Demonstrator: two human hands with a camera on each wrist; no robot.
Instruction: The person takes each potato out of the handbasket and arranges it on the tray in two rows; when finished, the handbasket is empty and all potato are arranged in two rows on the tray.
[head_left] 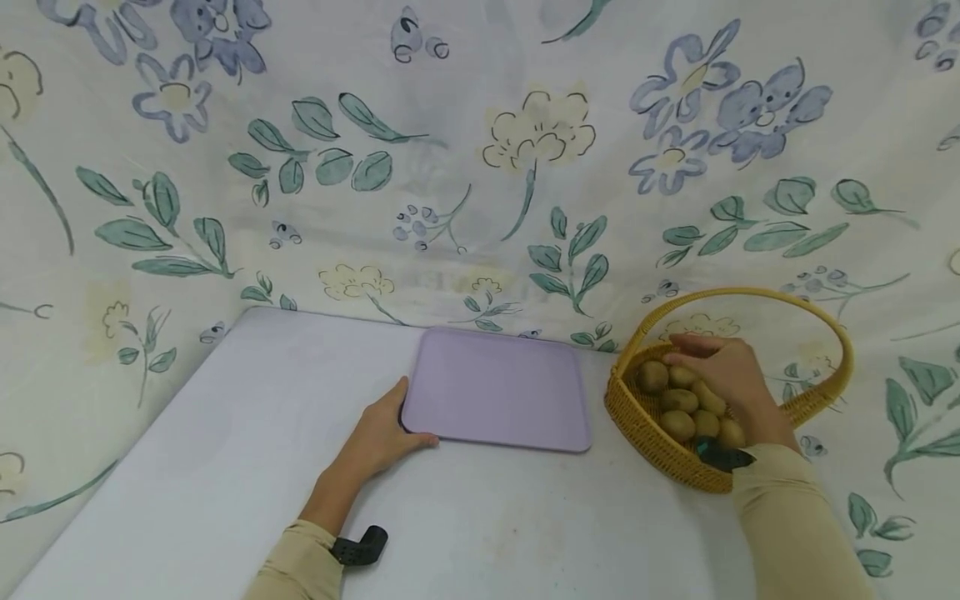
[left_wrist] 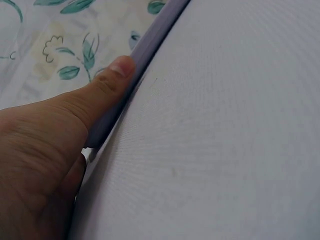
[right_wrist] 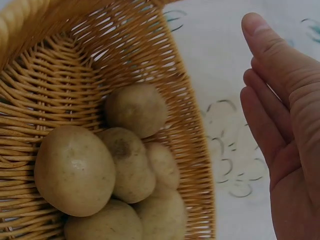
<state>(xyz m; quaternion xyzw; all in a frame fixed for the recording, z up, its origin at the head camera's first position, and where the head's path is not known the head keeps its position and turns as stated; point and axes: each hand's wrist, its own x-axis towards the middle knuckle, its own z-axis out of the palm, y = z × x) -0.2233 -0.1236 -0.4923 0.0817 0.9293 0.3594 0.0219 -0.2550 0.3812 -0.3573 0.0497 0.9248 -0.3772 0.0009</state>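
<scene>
A light purple rectangular tray (head_left: 498, 387) lies flat on the white table. My left hand (head_left: 385, 429) grips its near left corner, fingers at the left side and thumb along the front edge; in the left wrist view the thumb (left_wrist: 107, 87) presses the tray's rim (left_wrist: 145, 57). To the right stands a wicker basket (head_left: 648, 442) with a tall arched handle, holding several brownish potatoes (head_left: 678, 401). Above the basket's far side hovers my right hand (head_left: 723, 367), holding nothing. From the right wrist, its fingers look extended, apart from the potatoes (right_wrist: 75, 170) and past the basket rim (right_wrist: 192, 130).
A floral cloth (head_left: 465, 167) hangs behind the table and down both sides. The white tabletop (head_left: 262, 417) extends left of the tray and in front of it. The basket handle (head_left: 832, 333) arches up around the right wrist area.
</scene>
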